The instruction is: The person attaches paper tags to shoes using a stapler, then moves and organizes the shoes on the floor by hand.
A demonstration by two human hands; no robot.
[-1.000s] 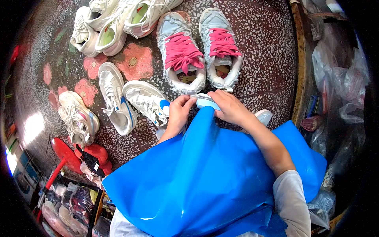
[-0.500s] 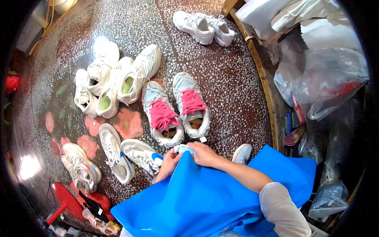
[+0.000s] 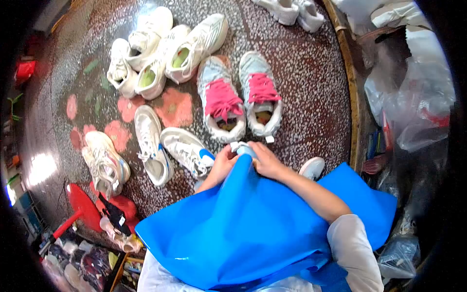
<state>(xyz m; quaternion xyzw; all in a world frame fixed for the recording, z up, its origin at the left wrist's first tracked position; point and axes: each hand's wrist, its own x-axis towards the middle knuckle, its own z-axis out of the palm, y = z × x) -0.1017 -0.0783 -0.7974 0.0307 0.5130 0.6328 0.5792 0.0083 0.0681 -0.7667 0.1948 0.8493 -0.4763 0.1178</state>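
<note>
A wide blue apron (image 3: 233,228) covers my lap, its front rising in a peak toward my hands. My left hand (image 3: 223,166) and my right hand (image 3: 266,160) are closed, close together, on a small pale piece (image 3: 243,149) at that peak. The piece looks soft and whitish; its kind is not clear, and fingers cover part of it. Just beyond stands a pair of pale grey sneakers with pink laces, the left one (image 3: 210,85) and the right one (image 3: 254,63). To the left of my left hand lies a white sneaker with a blue heel (image 3: 187,148).
More white shoes (image 3: 146,36) stand on the speckled floor (image 3: 306,82), including a sneaker (image 3: 148,129) and an older one (image 3: 104,160). A red stool-like object (image 3: 82,207) is at lower left. Plastic bags (image 3: 418,97) fill the right side behind a wooden edge (image 3: 357,97).
The view has tipped downward, so the shoes appear higher in it. Both hands keep their hold on the pale piece, and the apron peak stands a little taller.
</note>
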